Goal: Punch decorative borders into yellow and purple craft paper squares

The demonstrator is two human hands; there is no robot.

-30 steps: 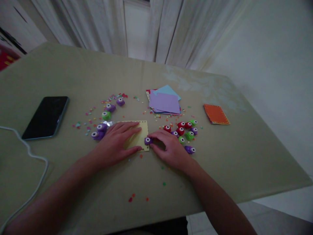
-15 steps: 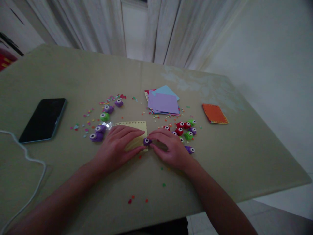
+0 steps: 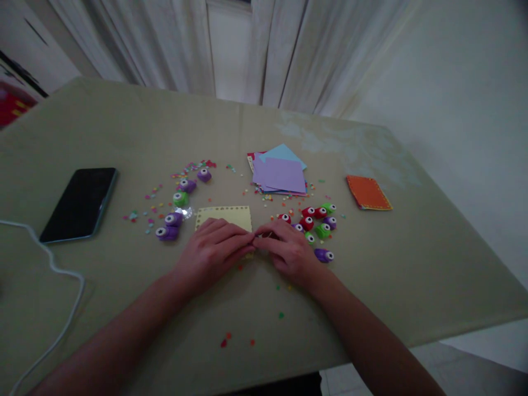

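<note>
My left hand point(image 3: 215, 246) and my right hand point(image 3: 291, 248) meet at the right edge of a pale yellow sheet of paper point(image 3: 223, 214). Small holes run along the paper's top edge. Between my fingertips is a small purple craft punch point(image 3: 255, 241), now almost wholly covered by them. Both hands are closed in a pinch on it. Close to my right hand stand several more small punches: red point(image 3: 306, 223), green point(image 3: 323, 230) and purple point(image 3: 324, 256). Left of the paper are a green punch point(image 3: 180, 199) and several purple punches point(image 3: 167, 234).
Punched-out confetti point(image 3: 281, 315) is scattered over the table point(image 3: 165, 341). Behind the hands lies a stack of coloured paper point(image 3: 281, 175). An orange square with a stitched-looking edge point(image 3: 368, 192) is at the right. On the left are a phone or tablet point(image 3: 80, 203) and a white cable point(image 3: 68, 273).
My fingers have closed in around the purple punch, which was plainly visible before. The left hand's fingers and thumb have come together. The whole view has shifted slightly.
</note>
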